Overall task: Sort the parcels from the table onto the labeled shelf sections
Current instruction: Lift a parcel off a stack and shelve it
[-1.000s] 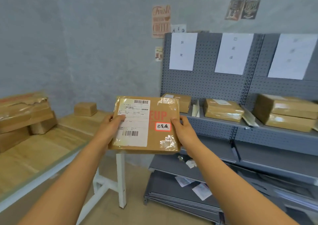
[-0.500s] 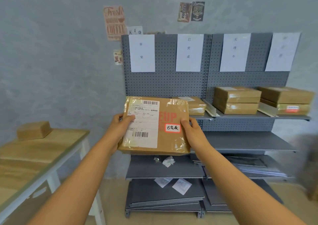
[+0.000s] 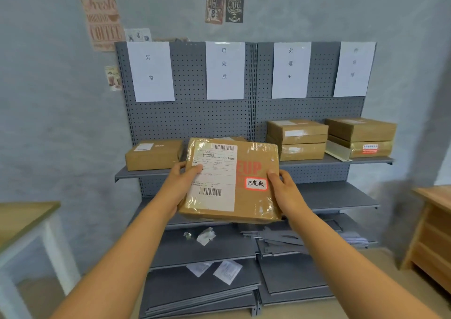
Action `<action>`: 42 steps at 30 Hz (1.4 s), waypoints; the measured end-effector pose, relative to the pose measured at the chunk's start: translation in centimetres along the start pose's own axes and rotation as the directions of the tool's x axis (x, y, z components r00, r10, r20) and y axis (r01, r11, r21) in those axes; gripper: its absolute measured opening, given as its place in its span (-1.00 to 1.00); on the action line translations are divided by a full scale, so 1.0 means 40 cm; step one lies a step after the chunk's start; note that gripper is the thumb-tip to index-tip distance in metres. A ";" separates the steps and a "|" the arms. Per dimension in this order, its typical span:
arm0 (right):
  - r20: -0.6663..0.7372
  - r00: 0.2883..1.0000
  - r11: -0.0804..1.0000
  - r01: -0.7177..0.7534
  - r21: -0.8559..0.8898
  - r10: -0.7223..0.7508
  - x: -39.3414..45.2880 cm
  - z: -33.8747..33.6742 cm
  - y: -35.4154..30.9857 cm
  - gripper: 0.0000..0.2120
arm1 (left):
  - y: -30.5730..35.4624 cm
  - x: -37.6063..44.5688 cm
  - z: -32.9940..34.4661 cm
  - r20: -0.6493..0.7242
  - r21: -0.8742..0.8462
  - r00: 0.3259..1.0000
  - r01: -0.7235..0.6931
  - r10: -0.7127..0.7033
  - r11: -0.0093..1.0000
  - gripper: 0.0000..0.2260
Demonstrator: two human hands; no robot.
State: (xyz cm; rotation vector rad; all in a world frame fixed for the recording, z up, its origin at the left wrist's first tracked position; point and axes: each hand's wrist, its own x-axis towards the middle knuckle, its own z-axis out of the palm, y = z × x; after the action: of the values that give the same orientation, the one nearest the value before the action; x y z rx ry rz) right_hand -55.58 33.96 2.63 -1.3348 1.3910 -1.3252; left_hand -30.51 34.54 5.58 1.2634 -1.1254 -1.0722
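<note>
- Straight ahead now stands the shelf [image 3: 244,169], swung from the side to fill my view, so I'm lined up to sort.
- My parcel [image 3: 231,182] hangs before the second section, its sticker matching that sign [image 3: 224,70].
- My left hand [image 3: 181,184] and right hand [image 3: 283,191] clamp its sides.

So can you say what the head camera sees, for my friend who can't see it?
Two hands, left and right, hold a brown parcel with a red-edged sticker before a grey shelf. Four paper labels hang above the shelf, and more parcels sit on it.
</note>
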 end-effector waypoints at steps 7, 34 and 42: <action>0.061 0.998 0.998 0.037 -0.059 -0.033 0.228 -0.110 0.036 -0.63 | -0.026 0.126 0.167 -0.043 -0.056 0.999 0.012 -0.015 0.998 -0.63; 0.020 0.998 0.984 0.068 -0.162 -0.066 1.170 0.171 -0.025 -0.58 | 0.052 1.115 0.137 -0.033 0.097 0.999 -0.014 0.017 0.995 -0.63; 0.118 0.993 0.985 0.043 -0.164 -0.023 1.401 0.218 -0.005 -0.55 | 0.036 1.310 0.181 -0.157 0.090 0.987 0.027 -0.013 0.996 -0.61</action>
State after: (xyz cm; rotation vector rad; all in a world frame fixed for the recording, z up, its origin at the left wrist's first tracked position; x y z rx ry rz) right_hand -55.06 -22.47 8.26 -1.5267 1.4304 -1.1534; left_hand -30.07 -18.31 8.56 1.4090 -1.0542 -0.9274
